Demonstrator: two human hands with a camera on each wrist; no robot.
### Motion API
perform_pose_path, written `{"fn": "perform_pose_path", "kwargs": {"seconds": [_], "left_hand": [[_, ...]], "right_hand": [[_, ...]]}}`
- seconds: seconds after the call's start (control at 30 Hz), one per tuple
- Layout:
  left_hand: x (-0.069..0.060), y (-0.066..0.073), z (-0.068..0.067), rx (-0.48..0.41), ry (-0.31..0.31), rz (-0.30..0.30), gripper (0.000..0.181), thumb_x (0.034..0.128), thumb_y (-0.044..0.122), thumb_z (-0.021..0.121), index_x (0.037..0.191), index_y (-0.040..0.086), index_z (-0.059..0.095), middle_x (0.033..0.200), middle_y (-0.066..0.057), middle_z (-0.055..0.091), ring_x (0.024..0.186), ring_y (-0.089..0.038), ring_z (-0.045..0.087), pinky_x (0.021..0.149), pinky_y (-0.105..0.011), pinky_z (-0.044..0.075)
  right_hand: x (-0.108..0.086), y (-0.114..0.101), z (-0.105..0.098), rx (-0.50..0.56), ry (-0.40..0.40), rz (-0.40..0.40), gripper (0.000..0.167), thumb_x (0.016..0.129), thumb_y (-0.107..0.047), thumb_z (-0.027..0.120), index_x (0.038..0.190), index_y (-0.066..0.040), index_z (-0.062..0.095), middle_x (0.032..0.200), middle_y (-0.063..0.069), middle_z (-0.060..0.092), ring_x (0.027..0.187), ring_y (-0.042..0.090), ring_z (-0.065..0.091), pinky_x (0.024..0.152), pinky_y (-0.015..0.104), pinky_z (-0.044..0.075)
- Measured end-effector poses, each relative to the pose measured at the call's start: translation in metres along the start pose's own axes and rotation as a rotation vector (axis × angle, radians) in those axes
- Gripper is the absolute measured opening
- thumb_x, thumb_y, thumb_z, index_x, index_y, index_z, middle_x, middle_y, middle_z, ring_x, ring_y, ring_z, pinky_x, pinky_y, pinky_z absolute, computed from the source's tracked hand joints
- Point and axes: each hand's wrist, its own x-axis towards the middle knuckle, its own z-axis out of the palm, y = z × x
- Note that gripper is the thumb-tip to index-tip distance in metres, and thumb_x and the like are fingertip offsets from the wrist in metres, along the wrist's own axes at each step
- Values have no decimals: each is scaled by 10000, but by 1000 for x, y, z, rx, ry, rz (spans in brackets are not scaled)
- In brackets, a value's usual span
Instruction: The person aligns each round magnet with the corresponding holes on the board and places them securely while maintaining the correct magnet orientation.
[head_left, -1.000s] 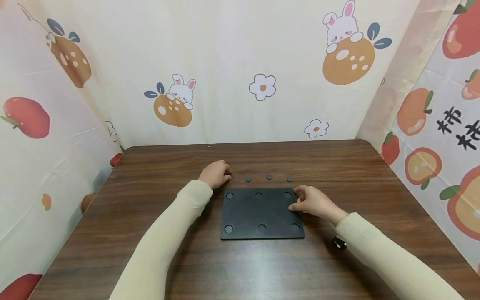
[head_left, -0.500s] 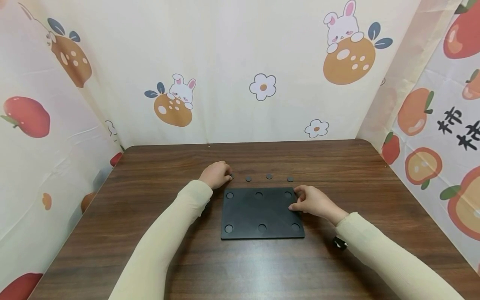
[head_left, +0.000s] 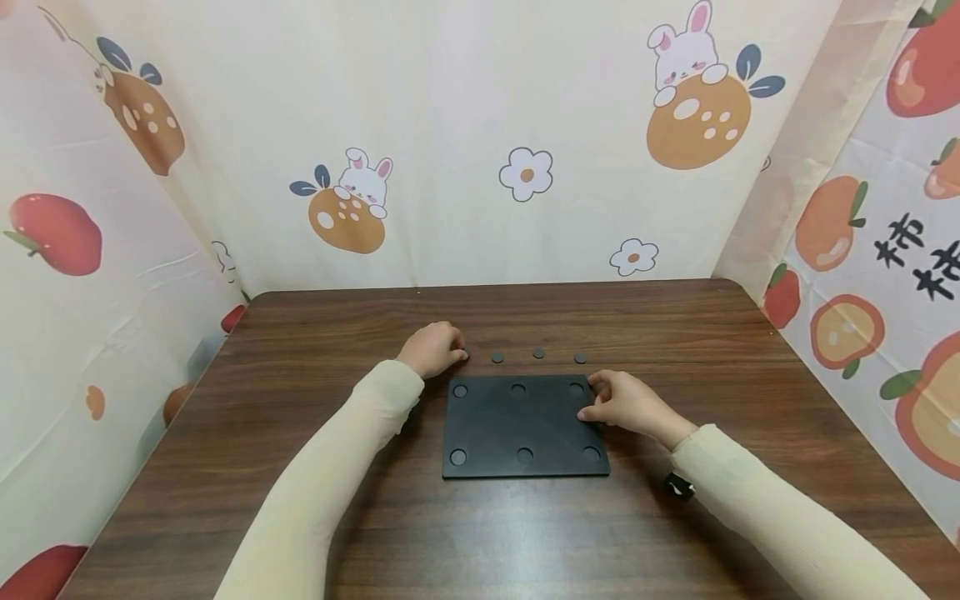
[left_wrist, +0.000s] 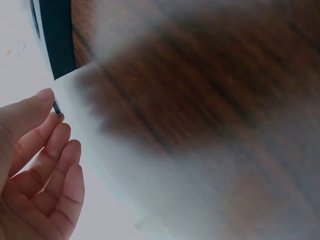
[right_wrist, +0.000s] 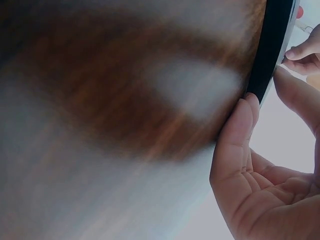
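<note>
A flat black board (head_left: 521,425) with several round recesses lies on the table. In the head view my left hand (head_left: 433,350) is just beyond its far left corner. Thumb and index finger pinch a small dark disc (left_wrist: 57,108), seen edge-on in the left wrist view; the other fingers curl loosely. My right hand (head_left: 626,404) grips the board's right edge near the far corner, thumb on top and fingers against the side. Behind the board three more dark discs lie in a loose row: a left one (head_left: 497,357), a middle one (head_left: 538,353) and a right one (head_left: 581,358).
The brown wood-grain table (head_left: 517,542) reaches back to a printed curtain (head_left: 450,208). More printed cloth (head_left: 862,275) hangs along the right side, and likewise on the left. Both wrist views are largely blurred table surface.
My left hand's fingertips have shifted very slightly to the right at the disc. The right hand, the board and the three other discs have stayed in place.
</note>
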Motion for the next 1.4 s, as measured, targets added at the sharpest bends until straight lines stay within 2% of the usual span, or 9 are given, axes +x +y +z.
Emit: {"fn": "perform_pose_path", "kwargs": {"seconds": [0.43, 0.73, 1.17, 1.4], "left_hand": [[-6, 12, -5, -30, 18, 38, 221, 944, 260, 666, 1091, 106, 726, 1104, -58, 666, 984, -214, 650, 871, -378, 540], [-8, 22, -5, -35, 22, 96, 197, 936, 246, 677, 1065, 110, 737, 1074, -38, 659, 958, -184, 643, 858, -347, 540], [-14, 41, -5, -57, 11, 141, 207, 933, 256, 683, 1074, 115, 740, 1014, -13, 628, 849, -124, 597, 783, -296, 532], [-19, 49, -6, -73, 13, 193, 199, 934, 237, 682, 1065, 101, 744, 999, -19, 626, 860, -129, 605, 777, -289, 535]], "right_hand": [[1, -1, 0, 0, 6, -7, 718, 840, -244, 775, 1401, 50, 437, 750, 46, 575, 628, 169, 550, 587, 318, 458], [0, -1, 0, 2, 4, -6, 722, 838, -252, 778, 1402, 45, 438, 759, 50, 579, 633, 169, 552, 590, 319, 456], [0, -1, 0, 8, 3, -3, 717, 842, -254, 775, 1404, 35, 437, 755, 48, 572, 629, 171, 544, 588, 321, 444], [0, -1, 0, 8, 3, -5, 721, 841, -256, 776, 1405, 38, 436, 755, 48, 578, 627, 174, 547, 586, 322, 448]]}}
